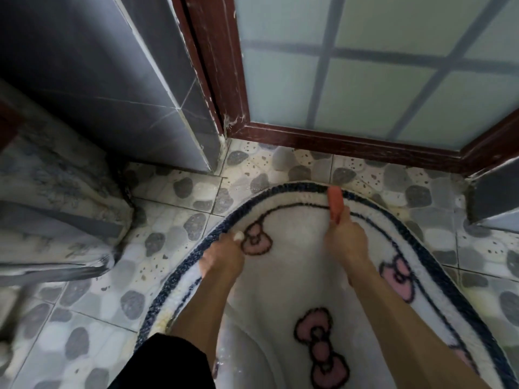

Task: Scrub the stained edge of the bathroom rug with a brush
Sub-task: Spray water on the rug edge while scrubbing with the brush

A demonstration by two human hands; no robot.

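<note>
A white oval bathroom rug [283, 276] with a dark blue border and pink bows lies on the pebble-pattern floor. My right hand [346, 240] grips the handle of an orange brush [335, 202], whose head rests on the rug's far edge against the blue border. My left hand [224, 255] grips the rug's left border, with some white foam by the fingers. Yellowish stains show along the near-left border [165, 318].
A dark wooden door frame [323, 138] with frosted glass panes [365, 80] stands just beyond the rug. A grey tiled wall [140, 94] is at the far left, and a grimy grey ledge [56, 197] at the left. Wet floor tiles [182, 197] surround the rug.
</note>
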